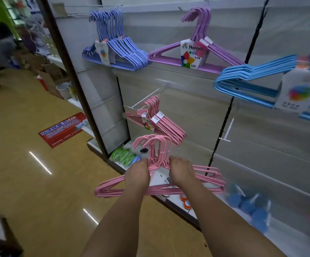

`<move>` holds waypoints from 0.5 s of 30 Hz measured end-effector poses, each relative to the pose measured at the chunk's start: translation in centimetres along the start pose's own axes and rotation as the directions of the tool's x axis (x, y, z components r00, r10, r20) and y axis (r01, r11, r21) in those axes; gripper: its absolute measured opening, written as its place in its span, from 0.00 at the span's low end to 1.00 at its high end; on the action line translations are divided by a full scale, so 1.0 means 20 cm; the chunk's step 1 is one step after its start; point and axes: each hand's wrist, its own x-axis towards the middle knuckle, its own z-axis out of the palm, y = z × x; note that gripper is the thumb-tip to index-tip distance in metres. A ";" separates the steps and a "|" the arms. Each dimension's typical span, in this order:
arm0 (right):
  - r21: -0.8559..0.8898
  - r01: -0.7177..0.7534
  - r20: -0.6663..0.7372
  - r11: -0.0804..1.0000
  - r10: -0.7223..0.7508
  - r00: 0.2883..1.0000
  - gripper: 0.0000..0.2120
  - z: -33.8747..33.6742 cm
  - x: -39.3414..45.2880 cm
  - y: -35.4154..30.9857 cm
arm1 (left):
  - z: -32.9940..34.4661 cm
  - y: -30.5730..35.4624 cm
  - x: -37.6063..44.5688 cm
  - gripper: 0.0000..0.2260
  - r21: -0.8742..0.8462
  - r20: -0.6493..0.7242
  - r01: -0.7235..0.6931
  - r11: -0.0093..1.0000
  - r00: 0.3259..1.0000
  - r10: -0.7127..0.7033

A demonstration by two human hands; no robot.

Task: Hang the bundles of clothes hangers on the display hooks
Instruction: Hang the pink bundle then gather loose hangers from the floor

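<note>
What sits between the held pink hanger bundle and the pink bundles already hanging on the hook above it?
Nothing; the head view shows only bare back panel between the held pink bundle and the hung pink bundles.

"Hanger" in red on purple bundle's card; barcode at its lower corner, digits unreadable; pink bundle's card partly hidden; red floor sign text too blurred.

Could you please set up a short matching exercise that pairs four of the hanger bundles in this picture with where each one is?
Bundles:
1. pink bundle with label
2. purple bundle
3. periwinkle bundle
4. unlabelled pink bundle

Places:
A. top row, far left hook
B. gripped by the left hand and right hand
C. lower hook, just above the hands
D. top row, middle, reading "Hanger"

Pairs: 1-C, 2-D, 3-A, 4-B
</note>
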 end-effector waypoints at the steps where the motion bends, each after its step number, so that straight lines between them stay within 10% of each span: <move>1: 0.016 -0.008 -0.001 1.000 0.008 1.000 0.16 0.00 0.03 0.00 | 0.00 0.00 0.03 0.12 -0.004 0.000 -0.003 1.000 1.000 0.003; 15: 0.543 -0.228 0.345 0.808 0.033 0.938 0.09 -0.10 0.56 -0.40 | -0.11 -0.38 0.56 0.14 0.048 0.018 -0.170 0.984 0.985 0.169</move>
